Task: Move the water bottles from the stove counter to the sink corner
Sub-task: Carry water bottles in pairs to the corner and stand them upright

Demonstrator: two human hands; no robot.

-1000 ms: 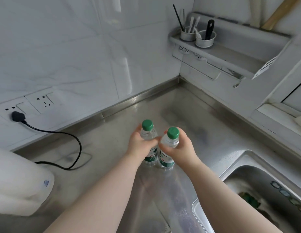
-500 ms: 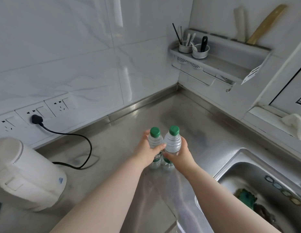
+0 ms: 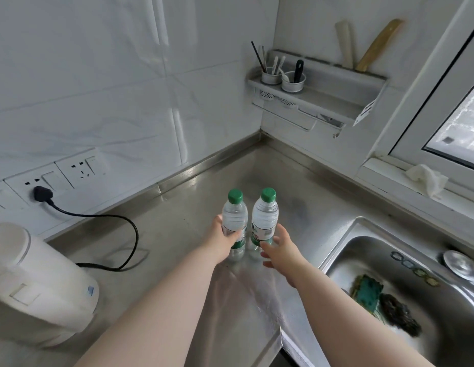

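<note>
Both water bottles [image 3: 247, 223] are standing upright, side by side, on the worktop [image 3: 193, 207] toward its back corner beside the sink [image 3: 405, 282], the left hand [image 3: 222, 241] wrapping fingers around one while the right hand [image 3: 279, 249] is opening, fingers spread, so the move looks nearly done.

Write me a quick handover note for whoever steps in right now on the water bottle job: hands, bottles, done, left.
Left hand: wrapped around the left bottle, gripping its lower half.
Right hand: open, fingers at the base of the right bottle, not gripping it.
Both bottles stand upright, side by side, on the steel counter between the corner and the sink.
Done: both appear set down near the sink corner.
Left: let go with the left hand, check that neither bottle wobbles, and draw both hands back.
</note>
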